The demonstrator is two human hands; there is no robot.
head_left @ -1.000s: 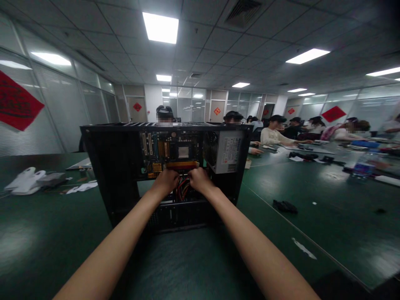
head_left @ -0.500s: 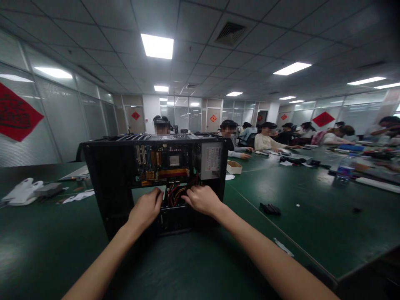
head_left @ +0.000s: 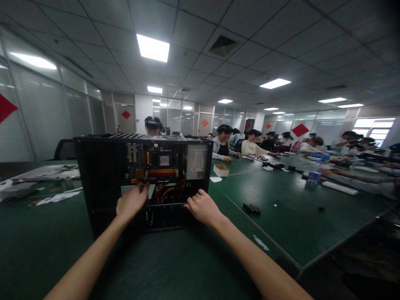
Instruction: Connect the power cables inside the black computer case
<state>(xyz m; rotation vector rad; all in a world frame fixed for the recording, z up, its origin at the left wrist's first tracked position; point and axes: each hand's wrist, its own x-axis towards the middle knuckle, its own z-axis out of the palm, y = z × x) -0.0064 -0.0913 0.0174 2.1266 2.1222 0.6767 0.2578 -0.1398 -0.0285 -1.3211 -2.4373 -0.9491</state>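
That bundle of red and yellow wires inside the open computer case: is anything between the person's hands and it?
Nothing visible. The wires lie in the open gap between the left hand and the right hand; both hands are at the front edge of the computer case.

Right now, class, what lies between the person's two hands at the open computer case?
In the head view, a bundle of red and yellow cables hangs between the left hand and right hand, inside the computer case.

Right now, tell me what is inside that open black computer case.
Inside the computer case: a circuit board, a grey power supply and red and yellow wires. The left hand and right hand reach the opening. The case's dark lower part hides whatever sits there.
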